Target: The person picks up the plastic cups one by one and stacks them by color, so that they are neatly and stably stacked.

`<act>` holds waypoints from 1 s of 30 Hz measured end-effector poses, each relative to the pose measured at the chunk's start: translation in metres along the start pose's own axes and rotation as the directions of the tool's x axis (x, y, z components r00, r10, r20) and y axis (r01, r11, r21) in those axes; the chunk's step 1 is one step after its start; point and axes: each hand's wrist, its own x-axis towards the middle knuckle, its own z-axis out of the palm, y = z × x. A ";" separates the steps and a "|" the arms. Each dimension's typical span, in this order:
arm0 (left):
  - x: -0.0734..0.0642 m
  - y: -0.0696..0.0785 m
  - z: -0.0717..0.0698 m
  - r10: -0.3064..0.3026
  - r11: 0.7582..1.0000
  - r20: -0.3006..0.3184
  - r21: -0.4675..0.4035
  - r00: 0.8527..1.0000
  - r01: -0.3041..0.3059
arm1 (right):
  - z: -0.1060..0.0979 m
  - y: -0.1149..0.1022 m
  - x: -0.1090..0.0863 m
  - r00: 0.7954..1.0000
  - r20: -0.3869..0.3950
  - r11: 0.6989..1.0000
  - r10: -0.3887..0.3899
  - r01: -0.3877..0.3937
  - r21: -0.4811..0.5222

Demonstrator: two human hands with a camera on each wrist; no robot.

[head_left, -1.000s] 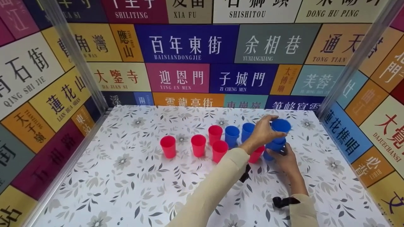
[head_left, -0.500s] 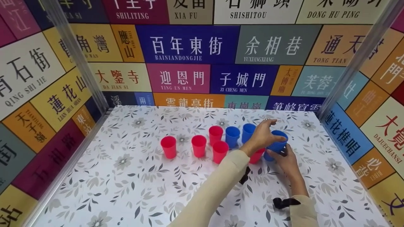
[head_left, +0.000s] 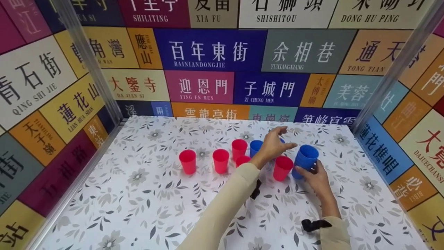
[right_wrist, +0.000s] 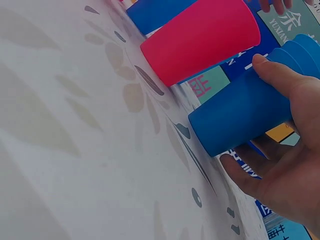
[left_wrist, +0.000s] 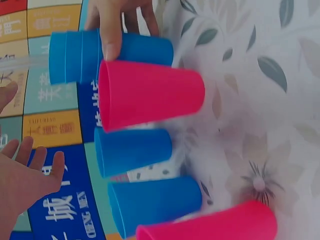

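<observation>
A stack of nested blue cups [head_left: 307,156] stands upright at the right of the group. My right hand [head_left: 318,180] grips it low on the near side; the right wrist view shows the thumb [right_wrist: 272,70] along one side and fingers beneath. Just left of the stack, my left hand [head_left: 274,147] is raised with fingers spread and nothing in them. It partly covers a blue cup behind it. Another blue cup [head_left: 256,147] stands to its left. Between the hands, nearer me, is a red cup [head_left: 283,168], which the left wrist view shows beside the stack [left_wrist: 145,50].
More red cups stand to the left: one at the far left [head_left: 187,161], a second red cup [head_left: 220,161] and a third red cup [head_left: 239,149] farther back. My left forearm partly hides another red cup [head_left: 242,160]. Printed panels [head_left: 208,50] wall in the floral-covered table [head_left: 138,208].
My left hand has lowered a blue cup into the stack, let it go and moved left, away from it. My right hand has stayed on the stack.
</observation>
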 end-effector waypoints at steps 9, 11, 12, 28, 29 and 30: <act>0.003 -0.018 -0.023 0.004 0.998 -0.086 -0.055 0.996 -0.009 | 0.000 0.003 0.001 1.000 -0.016 1.000 -0.014 0.014 0.012; 0.003 -0.023 -0.028 0.001 0.998 -0.098 -0.064 0.995 -0.007 | 0.000 0.003 0.001 1.000 -0.016 1.000 -0.009 0.009 0.011; 0.003 -0.026 -0.031 0.001 0.998 -0.101 -0.067 0.995 -0.008 | 0.000 0.003 0.001 1.000 -0.015 1.000 -0.008 0.008 0.011; 0.004 -0.059 -0.063 -0.015 0.999 -0.084 -0.047 0.996 0.011 | 0.000 0.004 0.002 1.000 -0.019 1.000 -0.019 0.019 0.013; 0.003 -0.061 -0.065 -0.013 0.999 -0.075 -0.037 0.997 0.010 | 0.000 0.004 0.002 1.000 -0.017 1.000 -0.016 0.016 0.011; 0.003 -0.063 -0.066 -0.014 1.000 -0.065 -0.027 0.998 0.012 | 0.001 0.004 0.002 1.000 -0.017 1.000 -0.015 0.015 0.007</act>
